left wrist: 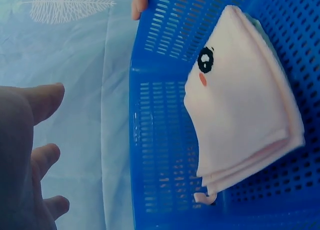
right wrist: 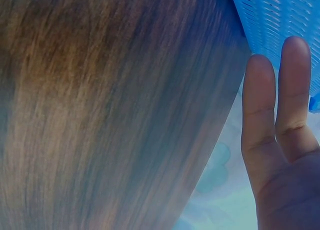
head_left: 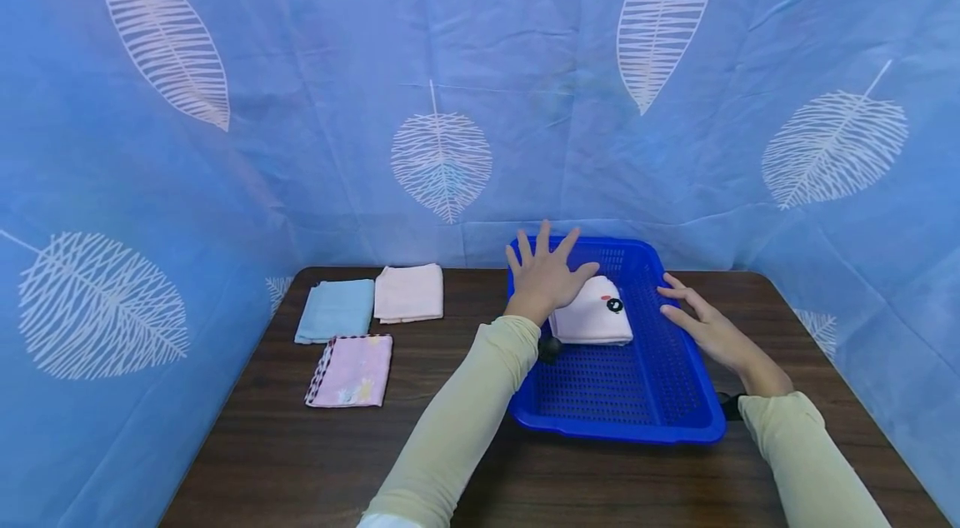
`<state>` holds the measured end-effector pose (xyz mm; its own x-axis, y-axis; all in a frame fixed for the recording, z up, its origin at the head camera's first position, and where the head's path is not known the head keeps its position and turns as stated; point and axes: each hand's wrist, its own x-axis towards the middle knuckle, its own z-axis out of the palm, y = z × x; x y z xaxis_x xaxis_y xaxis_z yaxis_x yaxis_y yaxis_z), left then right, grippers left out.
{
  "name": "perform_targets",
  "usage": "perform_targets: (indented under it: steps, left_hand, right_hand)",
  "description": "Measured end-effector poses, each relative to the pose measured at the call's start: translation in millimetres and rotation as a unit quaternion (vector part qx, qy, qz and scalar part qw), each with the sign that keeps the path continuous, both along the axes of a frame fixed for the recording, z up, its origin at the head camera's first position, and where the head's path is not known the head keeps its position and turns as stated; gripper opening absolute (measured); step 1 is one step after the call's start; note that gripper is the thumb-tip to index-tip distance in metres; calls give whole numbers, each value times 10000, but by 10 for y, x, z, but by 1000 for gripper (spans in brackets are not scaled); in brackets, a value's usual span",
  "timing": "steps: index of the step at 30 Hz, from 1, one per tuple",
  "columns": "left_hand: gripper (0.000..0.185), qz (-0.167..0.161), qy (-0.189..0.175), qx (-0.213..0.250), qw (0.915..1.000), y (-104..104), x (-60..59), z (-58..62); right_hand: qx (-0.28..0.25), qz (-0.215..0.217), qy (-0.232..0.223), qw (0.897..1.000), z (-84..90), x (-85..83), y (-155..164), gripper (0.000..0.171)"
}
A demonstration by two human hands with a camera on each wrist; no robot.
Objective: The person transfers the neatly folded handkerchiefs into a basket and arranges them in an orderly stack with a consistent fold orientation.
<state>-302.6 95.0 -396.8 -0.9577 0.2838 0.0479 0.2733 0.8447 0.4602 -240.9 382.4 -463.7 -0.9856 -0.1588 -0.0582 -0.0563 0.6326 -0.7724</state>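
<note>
the folded white towel lies in the blue basket, just under the spread left hand, its long side running away from the person. the right hand rests flat-fingered at the basket's right rim, farther from the towel, holding nothing.

Dark wooden table, blue curtain backdrop with white leaf prints on 3 sides, even light

A folded pale pink towel with a black-and-white eye and a red cheek mark lies tilted in the blue perforated basket. My left hand hovers off the basket's wall, fingers spread, gripping nothing, over blue leaf-print cloth. A fingertip touches the basket's rim.
</note>
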Motion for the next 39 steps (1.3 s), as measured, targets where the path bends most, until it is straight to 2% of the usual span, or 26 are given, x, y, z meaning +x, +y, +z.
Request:
perform_targets:
  steps: [8, 21, 39]
  left_hand:
    - [74, 18, 139, -123, 9998, -83, -2, 5]
    - [74, 17, 303, -290, 9991, -262, 7, 17]
    - [72, 285, 278, -103, 9992, -491, -14, -119]
  right_hand:
    - [21, -12, 1, 10000, -12, -4, 15, 64]
    - [-40, -31, -14, 10000, 8, 3, 7, 67]
    - [-130, 12, 2, 9999, -28, -4, 27, 67]
